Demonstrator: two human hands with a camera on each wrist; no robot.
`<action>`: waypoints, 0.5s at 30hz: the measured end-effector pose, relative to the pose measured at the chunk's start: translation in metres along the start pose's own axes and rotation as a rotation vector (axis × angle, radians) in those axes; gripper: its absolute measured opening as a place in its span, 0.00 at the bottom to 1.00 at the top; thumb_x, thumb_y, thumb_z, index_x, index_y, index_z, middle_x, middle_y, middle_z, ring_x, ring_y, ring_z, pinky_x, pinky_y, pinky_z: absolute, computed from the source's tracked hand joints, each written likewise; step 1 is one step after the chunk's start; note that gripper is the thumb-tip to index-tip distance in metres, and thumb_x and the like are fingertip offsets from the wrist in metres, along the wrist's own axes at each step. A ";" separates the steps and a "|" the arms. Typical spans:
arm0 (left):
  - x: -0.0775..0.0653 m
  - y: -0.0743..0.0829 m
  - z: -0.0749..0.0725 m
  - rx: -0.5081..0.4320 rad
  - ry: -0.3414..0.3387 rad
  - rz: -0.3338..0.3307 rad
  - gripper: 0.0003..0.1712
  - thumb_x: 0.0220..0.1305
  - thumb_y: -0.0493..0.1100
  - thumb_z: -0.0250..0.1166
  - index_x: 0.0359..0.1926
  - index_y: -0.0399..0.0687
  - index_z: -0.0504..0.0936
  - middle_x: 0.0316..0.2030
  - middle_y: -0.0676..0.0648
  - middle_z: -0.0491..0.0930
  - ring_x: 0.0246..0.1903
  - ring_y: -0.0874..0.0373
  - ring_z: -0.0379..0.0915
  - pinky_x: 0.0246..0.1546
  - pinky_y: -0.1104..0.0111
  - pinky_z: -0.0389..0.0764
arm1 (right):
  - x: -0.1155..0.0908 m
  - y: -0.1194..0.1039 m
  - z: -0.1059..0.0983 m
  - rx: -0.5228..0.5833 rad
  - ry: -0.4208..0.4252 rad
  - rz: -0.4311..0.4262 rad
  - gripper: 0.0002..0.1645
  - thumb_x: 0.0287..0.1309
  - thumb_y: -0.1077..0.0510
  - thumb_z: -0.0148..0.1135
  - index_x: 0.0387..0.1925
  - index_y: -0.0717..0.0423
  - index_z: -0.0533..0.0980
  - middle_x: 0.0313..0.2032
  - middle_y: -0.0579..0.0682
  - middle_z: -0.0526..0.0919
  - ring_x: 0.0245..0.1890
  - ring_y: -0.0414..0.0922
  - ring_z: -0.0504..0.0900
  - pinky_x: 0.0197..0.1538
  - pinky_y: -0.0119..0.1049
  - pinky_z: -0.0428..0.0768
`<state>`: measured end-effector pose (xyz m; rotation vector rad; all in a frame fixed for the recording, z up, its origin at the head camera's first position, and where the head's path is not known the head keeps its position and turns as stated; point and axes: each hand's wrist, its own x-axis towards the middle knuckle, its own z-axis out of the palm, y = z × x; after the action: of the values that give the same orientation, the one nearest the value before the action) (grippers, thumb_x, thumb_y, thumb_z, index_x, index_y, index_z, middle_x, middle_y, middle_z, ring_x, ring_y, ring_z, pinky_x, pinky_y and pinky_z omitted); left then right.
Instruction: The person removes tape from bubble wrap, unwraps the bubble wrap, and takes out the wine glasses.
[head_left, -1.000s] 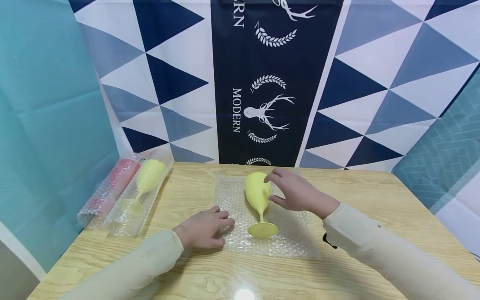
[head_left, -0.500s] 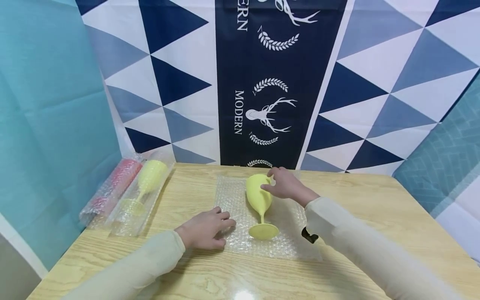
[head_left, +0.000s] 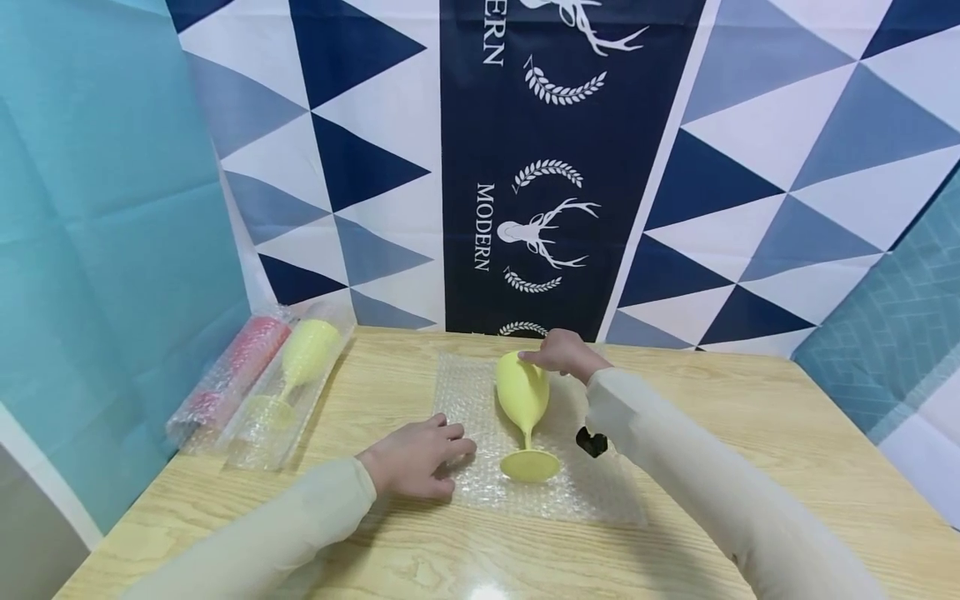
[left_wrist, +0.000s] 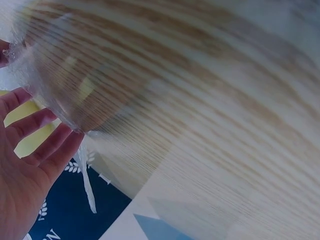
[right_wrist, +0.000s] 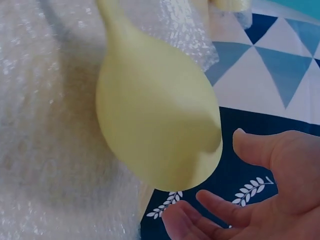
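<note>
A pale yellow goblet [head_left: 521, 396] lies on its side on a sheet of bubble wrap [head_left: 465, 392], its foot towards me and its rim away. In the head view my right hand [head_left: 564, 354] is at the far rim, thumb over the edge. The right wrist view shows that hand [right_wrist: 260, 185] with thumb and fingers spread beside the bowl [right_wrist: 155, 115], a gap between them. My left hand [head_left: 416, 458] rests at the left edge of the wrap. In the left wrist view its fingertips [left_wrist: 70, 142] touch the clear wrap.
Two bubble-wrapped goblets lie side by side at the table's left edge: a red one [head_left: 243, 354] and a yellow one [head_left: 307, 350]. Behind the wooden table [head_left: 750, 433] hangs a patterned cloth [head_left: 540, 125]. A teal cloth [head_left: 112, 208] hangs at the left.
My right hand has moved from the right side of the goblet's bowl, away from me, to its far rim. My left hand has stayed at the wrap's left edge.
</note>
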<state>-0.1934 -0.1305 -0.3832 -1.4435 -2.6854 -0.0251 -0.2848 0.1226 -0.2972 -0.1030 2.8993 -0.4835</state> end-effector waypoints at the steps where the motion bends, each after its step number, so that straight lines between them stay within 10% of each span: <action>1: 0.000 -0.001 0.000 0.003 0.002 0.001 0.24 0.52 0.52 0.62 0.52 0.56 0.77 0.32 0.57 0.70 0.32 0.64 0.57 0.35 0.75 0.64 | 0.000 -0.001 -0.001 0.014 -0.011 0.026 0.26 0.61 0.40 0.59 0.16 0.52 0.67 0.20 0.43 0.68 0.27 0.45 0.78 0.27 0.28 0.73; 5: 0.002 -0.001 -0.001 0.014 0.009 0.005 0.24 0.51 0.52 0.63 0.51 0.56 0.77 0.32 0.57 0.70 0.32 0.64 0.57 0.34 0.75 0.64 | 0.003 -0.001 -0.002 0.119 -0.056 0.108 0.27 0.59 0.39 0.61 0.38 0.61 0.73 0.30 0.48 0.69 0.25 0.43 0.72 0.28 0.29 0.73; 8: 0.003 0.000 -0.002 0.018 -0.006 -0.002 0.24 0.51 0.52 0.63 0.51 0.56 0.76 0.32 0.57 0.70 0.32 0.64 0.57 0.34 0.75 0.64 | 0.007 0.000 -0.001 0.206 -0.116 0.161 0.27 0.59 0.38 0.61 0.37 0.58 0.70 0.25 0.46 0.64 0.22 0.40 0.63 0.29 0.29 0.69; 15: 0.003 0.003 0.000 0.017 -0.044 -0.032 0.25 0.51 0.54 0.63 0.52 0.57 0.76 0.33 0.57 0.70 0.33 0.63 0.58 0.35 0.73 0.67 | 0.013 0.004 0.005 0.325 -0.240 0.197 0.33 0.60 0.36 0.60 0.49 0.61 0.74 0.37 0.50 0.73 0.33 0.41 0.74 0.49 0.35 0.80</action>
<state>-0.1926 -0.1267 -0.3827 -1.4126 -2.7370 0.0283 -0.2965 0.1233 -0.3050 0.1610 2.5270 -0.8324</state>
